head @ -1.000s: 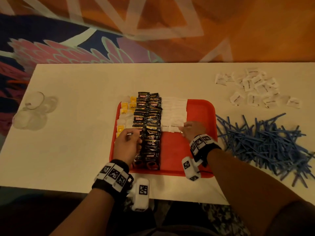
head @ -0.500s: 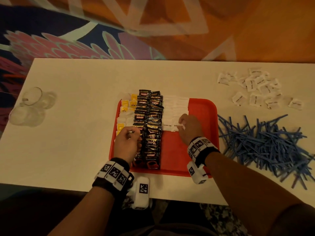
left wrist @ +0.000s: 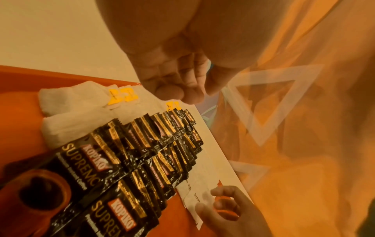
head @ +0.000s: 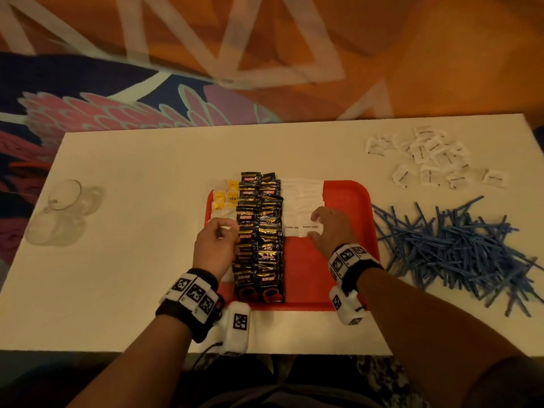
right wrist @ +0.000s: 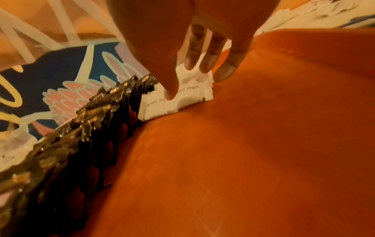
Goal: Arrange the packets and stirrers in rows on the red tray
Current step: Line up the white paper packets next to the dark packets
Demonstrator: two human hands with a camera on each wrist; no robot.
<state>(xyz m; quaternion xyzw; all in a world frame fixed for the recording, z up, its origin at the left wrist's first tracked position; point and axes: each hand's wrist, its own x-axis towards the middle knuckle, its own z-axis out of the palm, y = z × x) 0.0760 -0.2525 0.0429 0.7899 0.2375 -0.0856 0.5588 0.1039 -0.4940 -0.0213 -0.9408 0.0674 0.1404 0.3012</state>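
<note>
A red tray (head: 350,201) sits mid-table. On it run a column of tea bags (head: 225,200) with yellow tags, two columns of black coffee packets (head: 260,231) and two of white brown-sugar packets (head: 301,201). My right hand (head: 323,226) lies with straight fingers on the nearest sugar packets (right wrist: 188,96), thumb on the front one. My left hand (head: 223,231) hovers over the tea bags (left wrist: 81,112) beside the coffee packets (left wrist: 142,152); the left wrist view shows its fingers (left wrist: 178,89) curled into the palm with nothing in them.
Loose white packets (head: 426,157) lie scattered at the table's back right. A heap of blue stirrers (head: 459,248) lies right of the tray. Clear glass cups (head: 61,213) stand near the left edge. Bare red floor (right wrist: 263,144) fills the tray's right and front.
My right hand has shifted slightly on the nearest sugar packets, its fingers now spread flatter. The left hand has stayed where it was.
</note>
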